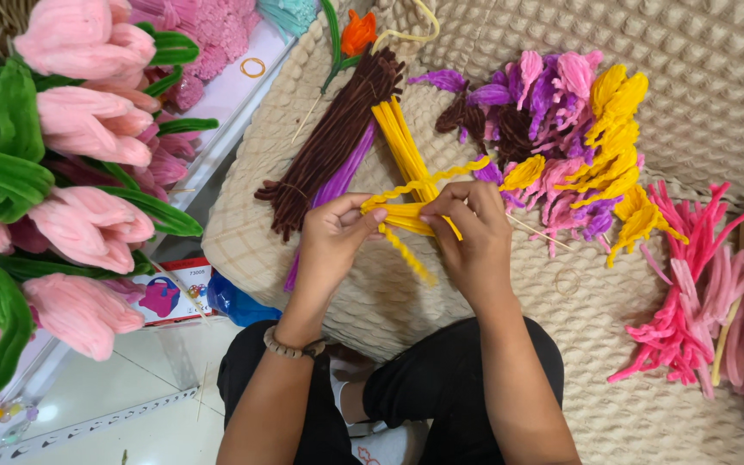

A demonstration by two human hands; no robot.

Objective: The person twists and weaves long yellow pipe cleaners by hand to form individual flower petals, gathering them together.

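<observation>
Both hands, left (331,237) and right (474,232), pinch a folded yellow pipe-cleaner bundle (406,215), mid-twist; brown fuzzy stems (329,142) lie at eleven o'clock; tightening likely needs firm grip.

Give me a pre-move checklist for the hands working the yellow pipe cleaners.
1. Left hand pinching the folded yellow fuzzy pipe cleaner bundle: ok.
2. Right hand gripping the same bundle: ok.
3. Twisted yellow tail hanging free below the hands: ok.
4. Spare straight yellow pipe cleaners close above the hands: ok.
5. Brown pipe cleaner bunch apart from the hands: ok.
6. Wrap tightness: cannot tell.
</observation>
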